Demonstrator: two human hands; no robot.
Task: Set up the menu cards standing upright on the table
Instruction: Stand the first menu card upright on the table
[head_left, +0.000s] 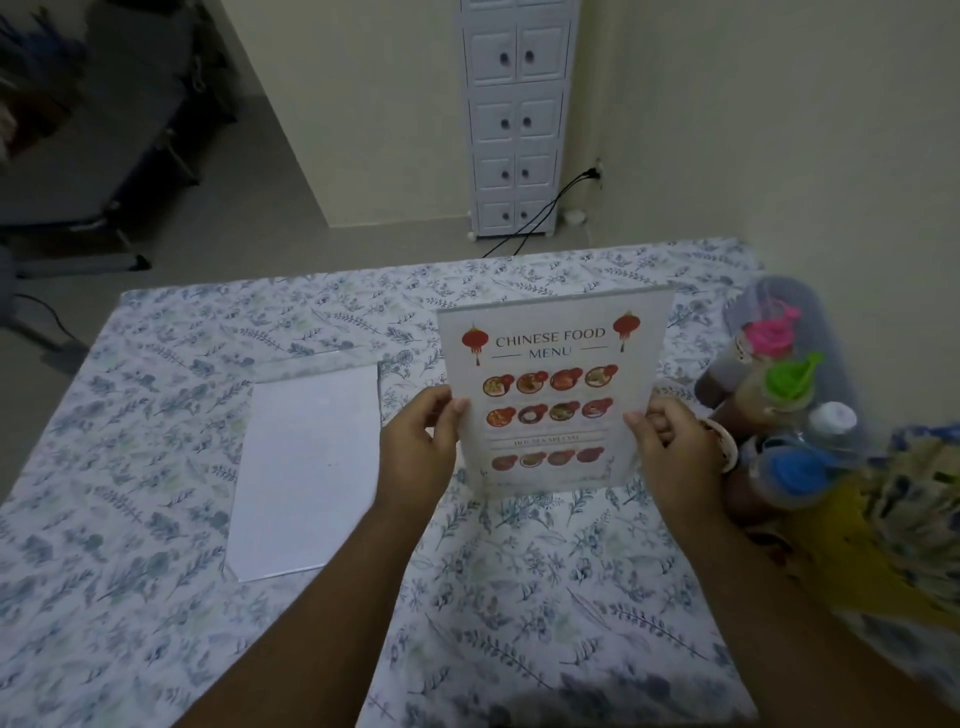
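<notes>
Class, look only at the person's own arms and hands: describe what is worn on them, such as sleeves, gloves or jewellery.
Both forearms are bare as far as the picture shows: no sleeves, no gloves. The left hand shows no ring or watch. The right hand has bare fingers too; whether anything sits at its wrist I cannot tell.

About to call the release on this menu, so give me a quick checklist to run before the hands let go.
1. Both hands hold the Chinese food menu card: left hand on its left edge, right hand on its right edge. Ok.
2. Card upright, print facing the camera: ok.
3. Bottom edge seated on the tablecloth: cannot tell.
4. Clear of the bottles at right: close, but apart. Ok.
5. Second card standing: not ok, it lies flat, blank side up.
</notes>
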